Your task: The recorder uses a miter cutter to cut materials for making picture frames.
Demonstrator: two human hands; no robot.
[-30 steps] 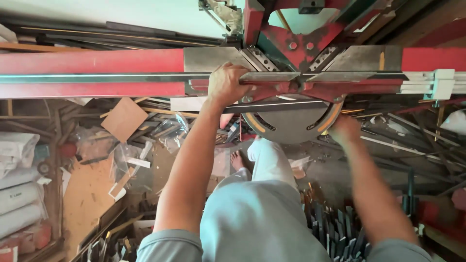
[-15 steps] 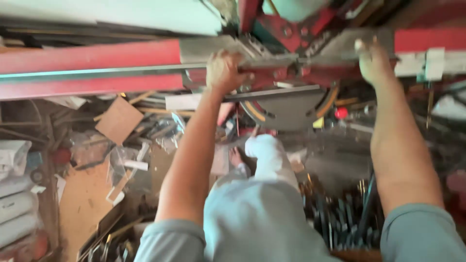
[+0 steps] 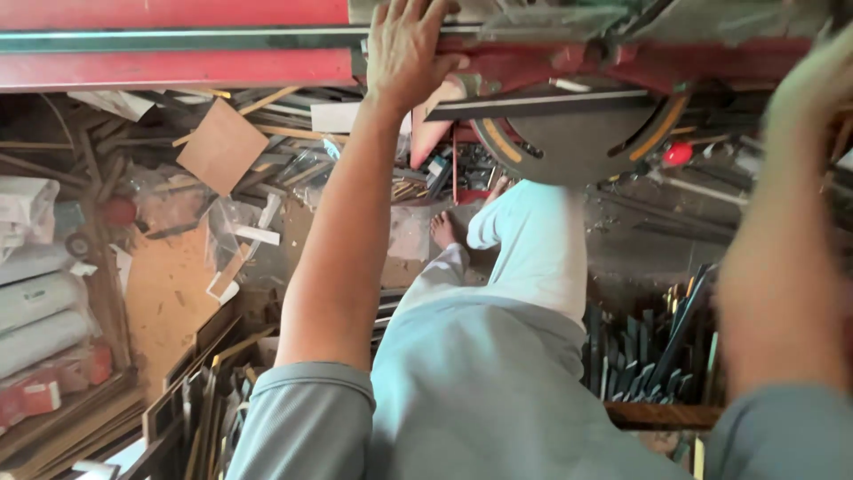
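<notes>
Red steel rail (image 3: 178, 67) — left hand (image 3: 404, 53) flat.

The right hand (image 3: 813, 84) is motion-blurred at the frame's edge; the left hand's (image 3: 404, 49) fingers (image 3: 418, 11) are cut off above.

Red painted metal rail (image 3: 178, 67) under the left hand's (image 3: 404, 53) grip, dull grey metal disc (image 3: 569, 142) beside it, matt brown cardboard (image 3: 222, 147) below, soft pale cloth trousers (image 3: 533, 249)

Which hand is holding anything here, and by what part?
Left hand rests flat on the saw bench's red rail; no closed grip. Right hand is too blurred to tell.
</notes>
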